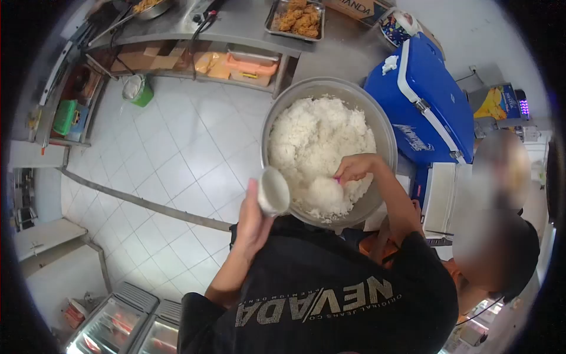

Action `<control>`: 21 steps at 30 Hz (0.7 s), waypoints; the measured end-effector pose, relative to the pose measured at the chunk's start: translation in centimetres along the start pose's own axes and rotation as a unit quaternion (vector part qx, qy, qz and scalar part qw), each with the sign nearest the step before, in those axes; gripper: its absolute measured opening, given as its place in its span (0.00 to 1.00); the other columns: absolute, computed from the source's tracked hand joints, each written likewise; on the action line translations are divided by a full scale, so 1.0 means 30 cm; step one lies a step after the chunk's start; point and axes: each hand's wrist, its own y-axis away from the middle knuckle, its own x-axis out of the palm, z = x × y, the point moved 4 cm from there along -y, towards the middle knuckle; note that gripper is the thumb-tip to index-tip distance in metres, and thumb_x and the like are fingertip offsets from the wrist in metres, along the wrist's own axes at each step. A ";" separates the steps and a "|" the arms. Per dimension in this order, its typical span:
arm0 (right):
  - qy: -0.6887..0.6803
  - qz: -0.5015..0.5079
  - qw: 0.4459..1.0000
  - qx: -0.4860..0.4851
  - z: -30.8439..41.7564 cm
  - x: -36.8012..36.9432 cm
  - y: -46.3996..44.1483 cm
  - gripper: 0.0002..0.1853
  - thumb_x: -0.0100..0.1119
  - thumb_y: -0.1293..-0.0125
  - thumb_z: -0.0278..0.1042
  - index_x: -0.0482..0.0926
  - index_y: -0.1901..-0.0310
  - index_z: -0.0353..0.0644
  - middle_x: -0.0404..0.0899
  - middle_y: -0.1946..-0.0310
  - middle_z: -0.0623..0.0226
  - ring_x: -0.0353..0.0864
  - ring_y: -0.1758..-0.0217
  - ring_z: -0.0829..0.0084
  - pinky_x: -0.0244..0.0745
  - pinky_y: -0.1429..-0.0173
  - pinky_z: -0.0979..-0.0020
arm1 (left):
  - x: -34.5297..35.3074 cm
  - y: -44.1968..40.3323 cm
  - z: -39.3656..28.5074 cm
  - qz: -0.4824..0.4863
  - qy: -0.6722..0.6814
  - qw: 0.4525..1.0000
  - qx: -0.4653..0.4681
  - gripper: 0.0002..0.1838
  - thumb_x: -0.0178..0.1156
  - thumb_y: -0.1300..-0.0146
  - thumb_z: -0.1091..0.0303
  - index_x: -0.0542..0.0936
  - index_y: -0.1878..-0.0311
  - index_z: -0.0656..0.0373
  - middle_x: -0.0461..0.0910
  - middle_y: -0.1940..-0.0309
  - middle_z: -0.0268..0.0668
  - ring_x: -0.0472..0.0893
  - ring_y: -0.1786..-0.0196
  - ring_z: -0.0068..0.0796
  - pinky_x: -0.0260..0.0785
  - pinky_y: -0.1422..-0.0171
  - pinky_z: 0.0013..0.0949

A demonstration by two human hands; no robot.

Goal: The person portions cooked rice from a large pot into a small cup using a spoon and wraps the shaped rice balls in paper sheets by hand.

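Note:
My left hand (252,221) is wrapped around a small white bowl (274,192), tipped on its side at the near left rim of a big metal pot (387,133). A large heap of cooked white rice (318,130) fills the pot. Over the near part of the rice, my right hand (357,167) grips a pink handle, most of it hidden by the fingers. It looks like a rice paddle (337,179), but its blade cannot be made out against the white rice.
A blue cooler (430,100) stands right of the pot. Behind lies a metal counter (242,29) with a tray (321,36) of fried chicken (299,19). Two people (495,242) are close on the right. A green bucket (141,94) sits on the tiled floor.

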 end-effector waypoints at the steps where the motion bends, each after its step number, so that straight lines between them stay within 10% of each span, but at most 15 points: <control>1: -0.076 -0.053 0.994 -0.050 -0.033 -0.027 0.073 0.10 0.58 0.31 0.28 0.88 0.54 0.45 0.66 0.85 0.81 0.58 0.84 0.86 0.52 0.82 0.73 | 0.040 -0.034 0.021 0.003 -0.027 1.000 0.001 0.32 0.40 0.22 0.39 0.68 0.31 0.55 0.76 0.41 0.39 0.77 0.40 0.37 0.71 0.41 0.46; 5: -0.221 -0.362 0.900 -0.104 0.038 0.045 0.213 0.09 0.58 0.28 0.30 0.86 0.52 0.42 0.68 0.84 0.81 0.59 0.83 0.86 0.54 0.80 0.75 | 0.180 -0.226 0.160 -0.014 -0.080 0.995 -0.053 0.31 0.39 0.22 0.39 0.68 0.31 0.54 0.76 0.42 0.38 0.76 0.39 0.37 0.70 0.40 0.46; 7: -0.123 -0.580 0.760 -0.267 -0.015 0.111 0.048 0.10 0.59 0.31 0.28 0.85 0.52 0.40 0.77 0.81 0.69 0.73 0.82 0.74 0.66 0.76 0.67 | 0.238 -0.341 0.238 -0.010 -0.060 0.995 -0.074 0.31 0.39 0.22 0.39 0.68 0.31 0.55 0.76 0.42 0.38 0.77 0.40 0.37 0.70 0.38 0.47; 9: 0.024 -0.739 0.661 -0.128 0.100 0.238 0.024 0.17 0.55 0.32 0.28 0.80 0.43 0.35 0.83 0.74 0.48 0.84 0.71 0.54 0.76 0.65 0.55 | 0.262 -0.468 0.311 0.017 -0.022 0.997 -0.065 0.31 0.38 0.22 0.39 0.68 0.32 0.55 0.76 0.43 0.39 0.78 0.42 0.38 0.70 0.37 0.48; 12: -0.015 -0.697 0.714 0.060 0.270 0.346 0.102 0.26 0.53 0.35 0.29 0.72 0.35 0.31 0.82 0.70 0.36 0.84 0.65 0.42 0.77 0.57 0.47 | 0.267 -0.569 0.325 0.088 -0.054 0.991 -0.086 0.27 0.40 0.22 0.43 0.72 0.37 0.54 0.78 0.46 0.39 0.80 0.44 0.37 0.71 0.36 0.50; 18: 0.068 -0.611 0.783 0.097 0.238 0.404 0.134 0.32 0.47 0.32 0.29 0.57 0.27 0.28 0.83 0.69 0.41 0.86 0.64 0.47 0.79 0.58 0.48 | 0.299 -0.563 0.272 0.114 -0.184 0.965 -0.150 0.23 0.41 0.23 0.46 0.76 0.42 0.53 0.80 0.48 0.37 0.80 0.45 0.35 0.72 0.38 0.48; 21: 0.033 -0.679 0.730 0.072 0.157 0.405 0.185 0.25 0.48 0.29 0.31 0.69 0.31 0.35 0.83 0.70 0.45 0.86 0.66 0.51 0.78 0.60 0.49 | 0.323 -0.512 0.248 0.150 -0.171 0.963 -0.143 0.23 0.42 0.24 0.46 0.77 0.42 0.51 0.80 0.47 0.35 0.80 0.44 0.34 0.73 0.39 0.46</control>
